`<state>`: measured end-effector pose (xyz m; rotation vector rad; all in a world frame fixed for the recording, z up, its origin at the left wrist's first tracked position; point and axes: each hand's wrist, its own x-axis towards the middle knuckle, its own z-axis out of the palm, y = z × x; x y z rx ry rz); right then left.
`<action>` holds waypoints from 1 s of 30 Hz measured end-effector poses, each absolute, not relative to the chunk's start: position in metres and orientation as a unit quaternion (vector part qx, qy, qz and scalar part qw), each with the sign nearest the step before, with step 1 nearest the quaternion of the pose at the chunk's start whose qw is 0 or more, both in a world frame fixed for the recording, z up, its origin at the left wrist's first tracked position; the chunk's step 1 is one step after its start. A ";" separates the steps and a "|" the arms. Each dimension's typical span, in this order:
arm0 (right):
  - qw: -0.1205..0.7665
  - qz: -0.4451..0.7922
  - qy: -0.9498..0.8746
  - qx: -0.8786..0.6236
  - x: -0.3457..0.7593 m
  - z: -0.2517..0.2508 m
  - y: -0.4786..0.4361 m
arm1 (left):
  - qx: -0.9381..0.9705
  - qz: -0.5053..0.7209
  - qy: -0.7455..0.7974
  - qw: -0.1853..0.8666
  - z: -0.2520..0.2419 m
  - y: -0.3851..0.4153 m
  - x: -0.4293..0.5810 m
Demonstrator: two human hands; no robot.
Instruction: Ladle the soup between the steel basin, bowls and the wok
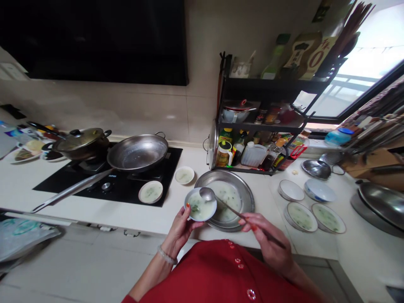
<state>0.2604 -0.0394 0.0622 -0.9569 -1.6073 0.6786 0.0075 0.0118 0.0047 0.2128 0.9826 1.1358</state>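
Observation:
My left hand (181,225) grips a small white bowl (200,205) of pale soup with green bits, held just above the counter's front edge. My right hand (264,235) is closed on the long handle of a metal ladle (207,194), whose cup hovers over the small bowl's rim. Behind the ladle sits a large steel basin (244,185) holding more of the same pale soup.
Two filled small bowls (150,192) (184,175) sit by the black hob, which carries an empty wok (137,152) and a lidded pot (80,143). Several dishes (301,216) lie at right, two filled. A black rack of bottles (252,139) stands behind. Another steel pan (383,202) sits at far right.

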 end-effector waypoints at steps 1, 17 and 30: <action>0.571 0.298 -0.628 -0.437 0.262 0.061 -0.036 | 0.097 0.515 0.446 0.726 0.004 0.012 0.007; 0.541 0.272 -0.449 -0.657 0.303 -0.029 -0.004 | 0.075 0.532 0.464 0.704 0.005 0.014 -0.002; 0.677 0.346 -0.243 -0.603 0.310 -0.032 0.008 | 0.074 0.528 0.460 0.710 -0.001 0.013 -0.005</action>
